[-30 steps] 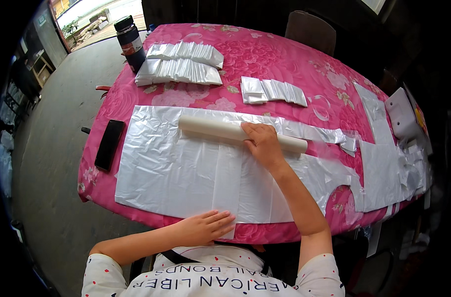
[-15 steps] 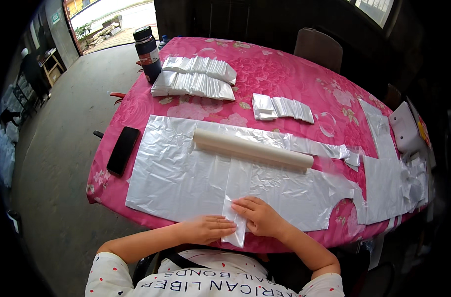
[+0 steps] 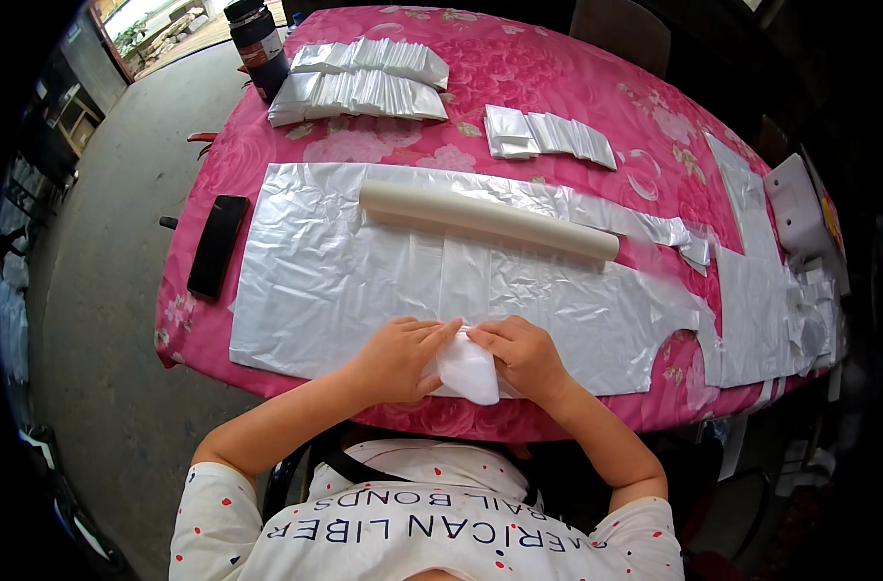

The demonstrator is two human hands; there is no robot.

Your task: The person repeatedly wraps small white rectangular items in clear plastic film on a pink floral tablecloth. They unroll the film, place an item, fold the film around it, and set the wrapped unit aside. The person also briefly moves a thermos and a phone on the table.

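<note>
A folded white plastic bag [image 3: 469,370] sits between my two hands near the table's front edge, its lower end pointing toward me. My left hand [image 3: 401,360] grips its left side, fingertips at its upper end. From the other side my right hand [image 3: 521,356] pinches it, thumb and fingers closed on the film. Beneath and beyond them, flat plastic bags [image 3: 311,276] with a curved cut-out at the right end lie spread on the table. Across these lies a cream-coloured roller or tube [image 3: 490,229], slanting down to the right.
Folded bag bundles [image 3: 359,95] stand at the far left beside a dark jar [image 3: 258,50]; a smaller row [image 3: 550,136] lies right of them. A black phone [image 3: 217,247] rests at the left edge. More flat bags [image 3: 756,315] and a white container [image 3: 795,208] occupy the right end.
Both hands have gone from flattening a long folded strip to gripping it, and it is now shorter and bunched. My view has tilted down toward my body.
</note>
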